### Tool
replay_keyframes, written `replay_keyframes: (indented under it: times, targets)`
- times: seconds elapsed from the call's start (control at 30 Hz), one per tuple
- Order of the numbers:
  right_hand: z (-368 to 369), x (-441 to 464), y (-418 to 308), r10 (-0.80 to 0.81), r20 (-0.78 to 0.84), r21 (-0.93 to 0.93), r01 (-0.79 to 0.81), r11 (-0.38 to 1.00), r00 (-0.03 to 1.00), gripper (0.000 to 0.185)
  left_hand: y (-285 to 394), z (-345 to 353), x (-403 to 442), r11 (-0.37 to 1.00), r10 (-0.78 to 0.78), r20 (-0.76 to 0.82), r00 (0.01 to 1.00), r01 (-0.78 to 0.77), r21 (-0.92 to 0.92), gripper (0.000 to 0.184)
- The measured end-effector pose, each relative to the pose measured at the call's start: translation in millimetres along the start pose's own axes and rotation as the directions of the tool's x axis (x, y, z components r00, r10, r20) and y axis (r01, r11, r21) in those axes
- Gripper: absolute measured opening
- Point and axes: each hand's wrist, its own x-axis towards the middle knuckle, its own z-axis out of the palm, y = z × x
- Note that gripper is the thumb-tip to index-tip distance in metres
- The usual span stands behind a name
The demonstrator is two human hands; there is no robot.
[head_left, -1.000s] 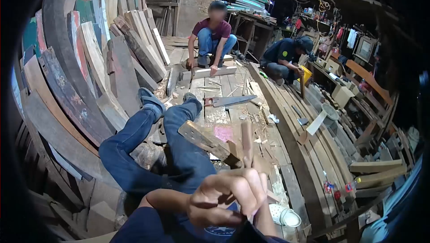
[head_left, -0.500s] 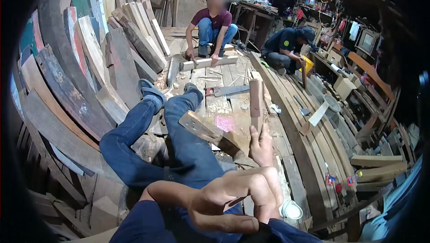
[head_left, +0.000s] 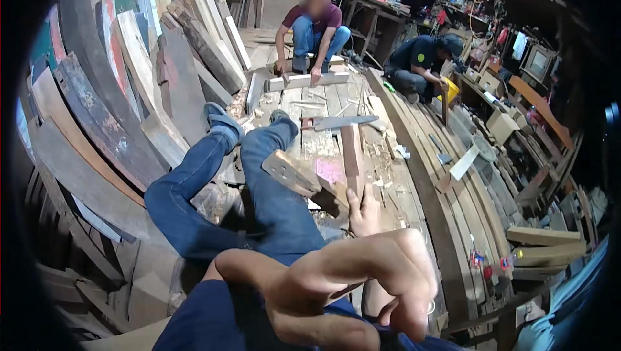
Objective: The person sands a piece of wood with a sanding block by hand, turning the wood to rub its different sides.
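My right hand (head_left: 364, 214) is closed round the lower end of a squared wooden bar (head_left: 352, 157), which stands nearly upright with a reddish-brown face. Close beside it, a short timber with holes (head_left: 291, 173) lies across in front of my knee. My left hand (head_left: 352, 273) is large in the foreground, crossing in front of my right forearm. Its fingers are bent and its thumb is apart from them, with nothing visible between. Whether its fingertips touch my right sleeve, I cannot tell.
A handsaw (head_left: 339, 122) lies on the plank floor among shavings. Long timbers (head_left: 446, 183) run along the right, and boards (head_left: 97, 118) lean at left. One person (head_left: 317, 27) squats ahead with a wooden piece (head_left: 307, 81); another person (head_left: 420, 60) crouches near a yellow container (head_left: 451, 91).
The wooden bar in my right hand has come down and slightly left. My left hand has shifted a little right. The squatting person's hand has moved lower by their wooden piece.
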Motion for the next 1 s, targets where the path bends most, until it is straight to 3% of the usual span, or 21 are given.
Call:
replay_keyframes:
  times: [0.03,0.13,0.27,0.3,0.37,0.43,0.5,0.57,0.63,0.67,0.8,0.97,1.0]
  targets:
    - [2,-1,2,-0.051,-0.027,0.034,0.052,0.998,0.998,0.029,12,3,-4,0.988,-0.152,-0.062,0.986,0.15,-0.028,0.038]
    - [2,-3,4,-0.014,-0.012,0.046,0.014,0.999,1.0,0.028,21,13,-5,0.942,-0.328,-0.114,0.938,0.333,0.033,0.029]
    - [4,-2,9,-0.099,-0.056,0.057,0.102,0.993,0.994,0.028,28,5,-11,0.901,-0.406,-0.021,0.914,0.404,0.155,0.024]
    - [1,-3,6,-0.033,-0.022,0.026,0.034,0.999,0.999,0.029,30,2,-10,0.894,-0.409,0.011,0.913,0.398,0.205,0.024]
    - [1,-4,4,-0.047,-0.032,0.045,0.048,0.998,0.998,0.03,45,5,-12,0.81,-0.531,-0.049,0.846,0.524,0.262,0.022]
    - [0,-3,4,-0.031,-0.023,0.036,0.032,0.999,0.999,0.03,30,-3,-20,0.886,-0.414,0.013,0.91,0.399,0.237,0.023]
    - [0,-2,4,0.008,0.006,-0.001,-0.008,1.0,1.0,0.03,30,-2,-20,0.888,-0.409,-0.026,0.912,0.404,0.218,0.025]
    - [2,-1,10,-0.02,-0.019,0.019,0.021,1.0,1.0,0.03,42,11,-8,0.818,-0.517,-0.16,0.841,0.541,0.194,0.028]
    - [7,-3,12,-0.084,-0.104,-0.027,0.082,0.996,0.991,0.03,43,13,-6,0.807,-0.53,-0.226,0.817,0.568,0.162,0.027]
    - [5,-1,11,-0.036,-0.068,0.023,0.038,0.999,0.997,0.03,43,12,-6,0.8,-0.538,-0.257,0.803,0.582,0.146,0.026]
    - [14,0,23,-0.168,-0.099,0.032,0.172,0.985,0.981,0.031,42,19,-4,0.819,-0.511,-0.312,0.801,0.564,0.107,0.024]
    - [5,0,1,-0.03,0.015,-0.014,0.03,0.999,0.999,0.031,36,24,-11,0.895,-0.402,-0.367,0.839,0.444,0.034,0.024]
    - [4,0,-5,0.002,0.031,-0.028,-0.001,1.0,1.0,0.03,38,17,-15,0.875,-0.451,-0.267,0.852,0.48,0.054,0.025]
